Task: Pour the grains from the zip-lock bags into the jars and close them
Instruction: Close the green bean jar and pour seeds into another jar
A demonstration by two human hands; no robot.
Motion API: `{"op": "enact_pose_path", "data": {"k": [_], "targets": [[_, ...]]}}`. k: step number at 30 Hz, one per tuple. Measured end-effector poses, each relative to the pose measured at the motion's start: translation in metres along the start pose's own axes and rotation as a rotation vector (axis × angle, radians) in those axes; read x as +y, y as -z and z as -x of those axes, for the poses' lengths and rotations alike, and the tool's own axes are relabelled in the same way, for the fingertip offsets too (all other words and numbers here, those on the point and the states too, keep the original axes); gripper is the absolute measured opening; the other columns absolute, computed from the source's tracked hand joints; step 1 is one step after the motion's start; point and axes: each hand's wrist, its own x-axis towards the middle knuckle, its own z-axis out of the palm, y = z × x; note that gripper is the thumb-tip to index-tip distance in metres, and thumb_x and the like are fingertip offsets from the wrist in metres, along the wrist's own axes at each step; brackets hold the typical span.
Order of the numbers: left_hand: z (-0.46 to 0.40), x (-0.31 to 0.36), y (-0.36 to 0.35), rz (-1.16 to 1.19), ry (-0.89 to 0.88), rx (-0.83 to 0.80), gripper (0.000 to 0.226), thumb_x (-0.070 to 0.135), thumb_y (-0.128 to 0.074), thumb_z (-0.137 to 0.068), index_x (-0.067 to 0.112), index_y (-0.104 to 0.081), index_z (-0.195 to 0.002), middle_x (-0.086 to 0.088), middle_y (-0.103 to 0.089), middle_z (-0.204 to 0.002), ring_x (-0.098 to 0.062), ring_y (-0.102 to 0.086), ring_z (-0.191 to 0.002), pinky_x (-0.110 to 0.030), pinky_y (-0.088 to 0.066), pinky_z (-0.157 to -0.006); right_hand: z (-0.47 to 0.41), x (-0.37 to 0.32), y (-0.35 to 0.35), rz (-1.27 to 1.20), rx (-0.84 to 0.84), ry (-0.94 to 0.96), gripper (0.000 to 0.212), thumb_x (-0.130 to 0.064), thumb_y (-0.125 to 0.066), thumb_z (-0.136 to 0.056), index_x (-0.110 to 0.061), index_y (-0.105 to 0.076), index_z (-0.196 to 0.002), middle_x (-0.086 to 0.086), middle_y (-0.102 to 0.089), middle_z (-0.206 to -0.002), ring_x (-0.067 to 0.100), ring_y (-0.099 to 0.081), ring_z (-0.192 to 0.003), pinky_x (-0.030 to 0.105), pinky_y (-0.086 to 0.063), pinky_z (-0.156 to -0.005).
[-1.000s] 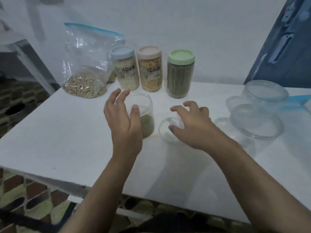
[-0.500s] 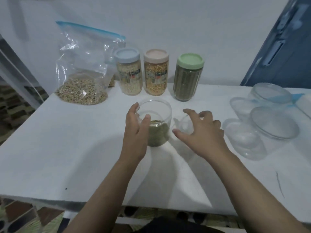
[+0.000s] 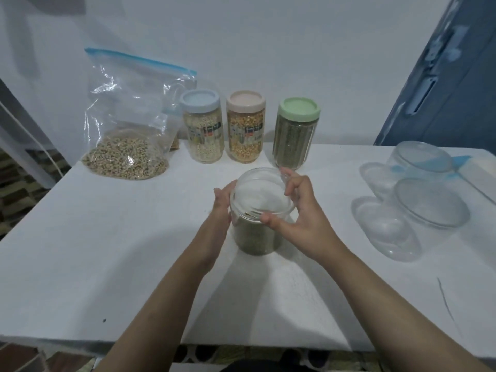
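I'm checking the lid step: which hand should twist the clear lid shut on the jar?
Right hand: it already pinches the lid over the jar, while the left hand steadies the jar's side.

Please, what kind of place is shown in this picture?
Probably a home kitchen or pantry corner: a white table against a plain wall, three lidded jars of grains, and a zip-lock bag of grains.

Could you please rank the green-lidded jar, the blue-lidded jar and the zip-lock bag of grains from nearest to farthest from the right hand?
From the right hand:
1. green-lidded jar, just behind it.
2. blue-lidded jar, back left.
3. zip-lock bag, far left corner.
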Motion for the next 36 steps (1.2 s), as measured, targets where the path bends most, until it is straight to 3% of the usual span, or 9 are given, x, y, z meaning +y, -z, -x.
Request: {"op": "enact_pose_path", "data": {"k": [3, 4, 6, 8, 12, 18, 24, 30, 36], "targets": [[-0.006, 0.007, 0.002, 0.096, -0.061, -0.114, 0.163, 0.101, -0.053, -0.021, 0.004, -0.023, -0.148, 0.001, -0.034, -0.146, -0.006, -0.041, -0.127, -0.007, -0.046, -0.09, -0.002, -0.001, 0.004, 0.06, -0.084, 0.0, 0.052, -0.057, -0.073, -0.075, -0.046, -0.04, -0.114, -0.03, -0.034, -0.144, -0.006, -0.031, -0.138, 0.032, -0.032, -0.115], [0.0, 0.012, 0.003, 0.045, -0.155, -0.169, 0.158, 0.099, -0.056, -0.025, 0.003, -0.019, -0.145, -0.005, -0.041, -0.142, -0.002, -0.051, -0.117, -0.005, -0.048, -0.082, -0.005, -0.002, 0.006, 0.096, -0.12, 0.018, 0.056, -0.057, -0.072, -0.076, -0.047, -0.042, -0.123, -0.025, -0.034, -0.145, -0.003, -0.03, -0.14, 0.036, -0.032, -0.116], [-0.004, 0.004, 0.013, 0.021, -0.216, -0.311, 0.107, 0.083, -0.051, -0.07, 0.008, -0.022, -0.14, 0.003, -0.06, -0.124, 0.01, -0.063, -0.1, -0.006, -0.048, -0.076, -0.011, -0.005, 0.013, 0.159, -0.202, 0.027, 0.061, -0.057, -0.07, -0.076, -0.049, -0.048, -0.132, -0.017, -0.03, -0.149, 0.001, -0.028, -0.143, 0.043, -0.033, -0.117], [-0.005, -0.012, 0.027, 0.033, -0.11, -0.296, 0.067, 0.05, -0.058, -0.092, 0.011, -0.037, -0.143, 0.006, -0.059, -0.13, -0.006, -0.056, -0.125, -0.012, -0.047, -0.085, -0.019, -0.008, 0.02, 0.2, -0.272, 0.013, 0.061, -0.057, -0.07, -0.075, -0.051, -0.052, -0.133, -0.014, -0.029, -0.149, -0.001, -0.026, -0.143, 0.044, -0.033, -0.117], [-0.001, -0.017, 0.034, -0.254, -0.046, -0.349, 0.093, 0.023, -0.076, -0.083, 0.034, -0.016, -0.154, 0.018, -0.03, -0.156, -0.001, -0.026, -0.146, -0.031, -0.029, -0.118, -0.031, -0.015, 0.035, 0.305, -0.399, 0.02, 0.06, -0.056, -0.072, -0.076, -0.057, -0.05, -0.133, -0.015, -0.028, -0.151, -0.003, -0.026, -0.141, 0.038, -0.032, -0.117], [-0.006, -0.009, 0.034, -0.221, -0.048, -0.288, 0.091, 0.03, -0.079, -0.08, 0.04, -0.023, -0.151, 0.019, -0.037, -0.152, -0.001, -0.032, -0.143, -0.047, -0.032, -0.117, -0.033, -0.01, 0.033, 0.305, -0.365, 0.063, 0.059, -0.064, -0.067, -0.071, -0.061, -0.05, -0.128, -0.015, -0.031, -0.145, -0.004, -0.029, -0.137, 0.026, -0.033, -0.113], [-0.007, -0.009, 0.033, -0.244, -0.067, -0.303, 0.09, 0.024, -0.075, -0.084, 0.038, -0.019, -0.153, 0.019, -0.034, -0.155, 0.001, -0.028, -0.144, -0.045, -0.032, -0.118, -0.041, -0.017, 0.039, 0.391, -0.424, 0.036, 0.059, -0.061, -0.069, -0.074, -0.058, -0.052, -0.13, -0.012, -0.029, -0.143, 0.006, -0.033, -0.135, 0.036, -0.036, -0.114], [-0.01, -0.012, 0.031, -0.224, -0.055, -0.259, 0.09, 0.024, -0.078, -0.081, 0.036, -0.024, -0.152, 0.018, -0.04, -0.151, 0.003, -0.034, -0.14, -0.043, -0.036, -0.116, -0.04, -0.018, 0.036, 0.415, -0.399, 0.093, 0.053, -0.063, -0.066, -0.081, -0.059, -0.048, -0.131, -0.012, -0.025, -0.154, -0.004, -0.024, -0.139, 0.011, -0.02, -0.11], [-0.01, -0.014, 0.028, -0.226, -0.058, -0.223, 0.09, 0.021, -0.079, -0.079, 0.028, -0.028, -0.153, 0.019, -0.043, -0.149, 0.001, -0.036, -0.14, -0.042, -0.037, -0.115, -0.032, -0.003, 0.028, 0.249, -0.302, 0.036, 0.052, -0.055, -0.068, -0.077, -0.05, -0.057, -0.129, -0.01, -0.033, -0.145, -0.001, -0.028, -0.141, 0.035, -0.029, -0.118]]}}
